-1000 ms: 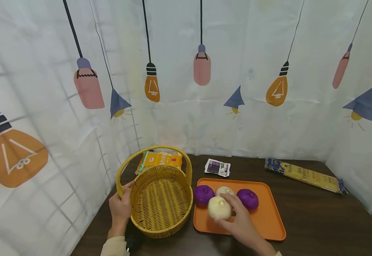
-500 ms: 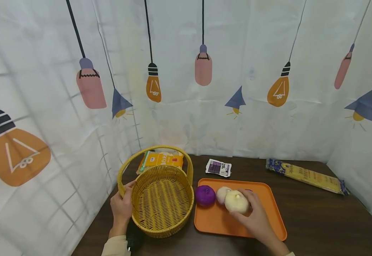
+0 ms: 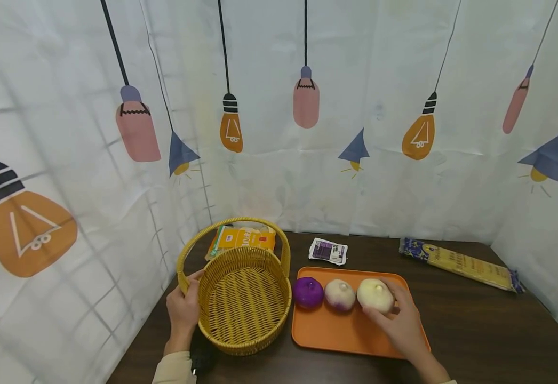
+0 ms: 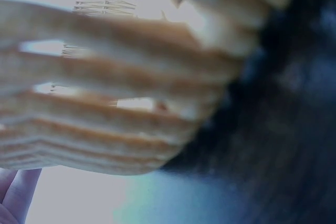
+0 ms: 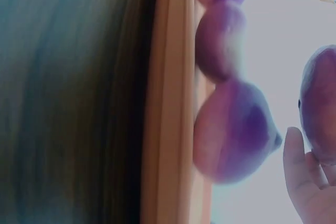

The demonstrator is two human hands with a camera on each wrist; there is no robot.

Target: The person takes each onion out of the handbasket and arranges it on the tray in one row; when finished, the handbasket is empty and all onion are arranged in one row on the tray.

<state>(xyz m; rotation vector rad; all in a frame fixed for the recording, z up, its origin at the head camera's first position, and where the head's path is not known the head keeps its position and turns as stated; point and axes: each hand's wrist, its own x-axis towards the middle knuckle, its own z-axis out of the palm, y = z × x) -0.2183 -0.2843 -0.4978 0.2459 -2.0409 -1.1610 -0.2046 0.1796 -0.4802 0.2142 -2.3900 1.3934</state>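
My left hand grips the yellow woven basket at the left foot of its arched handle. The left wrist view is filled by the basket's blurred strips. My right hand holds a cream onion-like bulb between thumb and fingers, above the orange tray. A purple bulb and a white bulb with a purple patch sit side by side on the tray. Another purple bulb, seen in the right wrist view, is hidden behind the held one in the head view.
Behind the basket lies an orange-and-yellow packet. A small white-and-purple sachet lies beyond the tray. At the back right is a long yellow packet with blue ends. Printed curtains border the dark table.
My right hand has carried the cream bulb rightward across the tray. The white bulb has come into full sight, and the right purple bulb is now covered. My left hand and the basket stay put.
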